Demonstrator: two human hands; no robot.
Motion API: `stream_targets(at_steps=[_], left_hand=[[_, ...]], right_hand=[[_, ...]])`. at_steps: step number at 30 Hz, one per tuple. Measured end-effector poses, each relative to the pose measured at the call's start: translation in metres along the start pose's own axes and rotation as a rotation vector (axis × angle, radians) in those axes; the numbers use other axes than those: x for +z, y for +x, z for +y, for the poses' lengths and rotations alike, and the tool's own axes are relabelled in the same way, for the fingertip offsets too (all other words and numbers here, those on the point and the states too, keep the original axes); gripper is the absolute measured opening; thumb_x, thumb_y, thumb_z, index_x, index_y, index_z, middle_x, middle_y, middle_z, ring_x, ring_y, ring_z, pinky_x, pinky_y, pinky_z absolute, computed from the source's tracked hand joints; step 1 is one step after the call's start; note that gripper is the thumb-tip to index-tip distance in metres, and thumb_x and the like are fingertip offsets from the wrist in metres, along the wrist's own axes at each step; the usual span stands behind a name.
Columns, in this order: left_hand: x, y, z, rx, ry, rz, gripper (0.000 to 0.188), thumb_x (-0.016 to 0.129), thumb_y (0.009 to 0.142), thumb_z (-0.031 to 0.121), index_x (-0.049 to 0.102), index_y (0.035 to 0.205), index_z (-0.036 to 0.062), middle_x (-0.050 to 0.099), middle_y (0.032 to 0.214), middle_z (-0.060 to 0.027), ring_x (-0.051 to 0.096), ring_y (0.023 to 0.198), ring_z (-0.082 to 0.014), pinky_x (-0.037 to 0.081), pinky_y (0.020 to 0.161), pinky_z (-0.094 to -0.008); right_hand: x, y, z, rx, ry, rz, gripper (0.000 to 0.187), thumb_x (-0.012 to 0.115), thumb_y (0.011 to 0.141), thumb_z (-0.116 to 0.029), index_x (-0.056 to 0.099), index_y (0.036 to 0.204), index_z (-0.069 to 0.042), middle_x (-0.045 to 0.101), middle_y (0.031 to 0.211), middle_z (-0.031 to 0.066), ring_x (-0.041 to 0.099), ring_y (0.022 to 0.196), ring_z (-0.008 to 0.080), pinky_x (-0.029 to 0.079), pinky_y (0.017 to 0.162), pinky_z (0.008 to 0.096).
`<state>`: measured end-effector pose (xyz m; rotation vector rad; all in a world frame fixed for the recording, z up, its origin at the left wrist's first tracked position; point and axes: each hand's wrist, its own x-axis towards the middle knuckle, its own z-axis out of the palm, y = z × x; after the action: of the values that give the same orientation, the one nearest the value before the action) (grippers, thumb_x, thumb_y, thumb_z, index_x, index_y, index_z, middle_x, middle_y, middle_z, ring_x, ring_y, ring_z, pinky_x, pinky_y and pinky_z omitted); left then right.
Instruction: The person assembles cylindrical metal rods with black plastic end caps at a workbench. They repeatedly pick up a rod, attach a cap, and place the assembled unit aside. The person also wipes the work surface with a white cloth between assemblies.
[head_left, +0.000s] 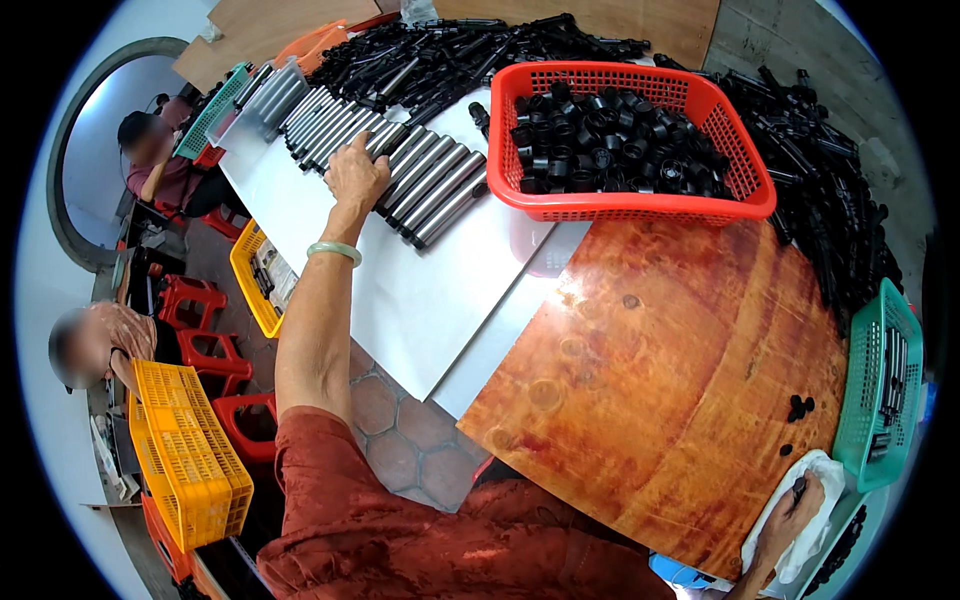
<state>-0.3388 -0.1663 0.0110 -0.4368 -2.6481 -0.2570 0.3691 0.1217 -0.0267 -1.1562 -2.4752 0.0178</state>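
Note:
My left hand (357,175), a pale green bangle (335,250) on its wrist, reaches over a row of silver metal tubes with black ends (425,180) on the white board. Its fingers are partly stretched out and touch the tubes near the middle of the row. At the lower right, my right hand (793,518) rests on a crumpled white cloth (825,480). Its fingers close around a small dark piece (799,489), whose exact kind is hard to make out. Several small black caps (798,407) lie on the wooden tabletop nearby.
A red basket (640,208) full of black ring-like caps stands ahead. Piles of black tubes (800,180) surround the far side. A green basket (860,400) sits at right, yellow crates (190,450) at left. Two people sit at left among red stools (190,300).

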Motion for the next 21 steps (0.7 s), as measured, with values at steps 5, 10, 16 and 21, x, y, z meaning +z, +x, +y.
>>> stream_targets(at_steps=[5, 10, 16, 21], left_hand=[[-0.008, -0.011, -0.01, -0.053, -0.045, -0.009, 0.051, 0.063, 0.075, 0.023, 0.056, 0.123, 0.0087, 0.061, 0.108, -0.02, 0.056, 0.104, -0.0337, 0.044, 0.089, -0.0469], [-0.016, -0.034, -0.015, -0.112, -0.065, 0.029, 0.055, 0.061, 0.075, 0.022, 0.052, 0.126, 0.0053, 0.058, 0.114, -0.0208, 0.053, 0.108, -0.0356, 0.042, 0.091, -0.048], [-0.009, -0.052, -0.029, -0.206, -0.169, 0.058, 0.051, 0.056, 0.079, 0.024, 0.052, 0.125, 0.0046, 0.053, 0.122, -0.0223, 0.048, 0.114, -0.0371, 0.039, 0.096, -0.048], [0.003, -0.051, -0.034, -0.192, -0.205, 0.037, 0.046, 0.051, 0.083, 0.027, 0.054, 0.124, 0.0084, 0.047, 0.128, -0.026, 0.043, 0.12, -0.0398, 0.037, 0.098, -0.0484]], right_hand=[[-0.002, 0.006, -0.006, -0.017, 0.007, 0.007, 0.036, 0.045, 0.081, 0.003, 0.049, 0.116, 0.004, 0.05, 0.108, 0.0209, 0.047, 0.103, 0.0376, 0.036, 0.091, 0.0428], [-0.002, 0.006, -0.013, -0.045, 0.008, 0.085, 0.034, 0.046, 0.079, 0.002, 0.051, 0.113, 0.004, 0.051, 0.106, 0.0207, 0.046, 0.1, 0.0379, 0.035, 0.09, 0.043], [0.0, 0.005, -0.007, -0.005, 0.066, 0.047, 0.035, 0.048, 0.079, 0.002, 0.051, 0.113, 0.004, 0.051, 0.108, 0.0208, 0.045, 0.104, 0.0391, 0.033, 0.093, 0.0452], [0.0, 0.004, -0.007, -0.016, 0.034, 0.066, 0.034, 0.048, 0.079, 0.001, 0.051, 0.112, 0.004, 0.051, 0.107, 0.0204, 0.046, 0.103, 0.0388, 0.033, 0.092, 0.0452]])
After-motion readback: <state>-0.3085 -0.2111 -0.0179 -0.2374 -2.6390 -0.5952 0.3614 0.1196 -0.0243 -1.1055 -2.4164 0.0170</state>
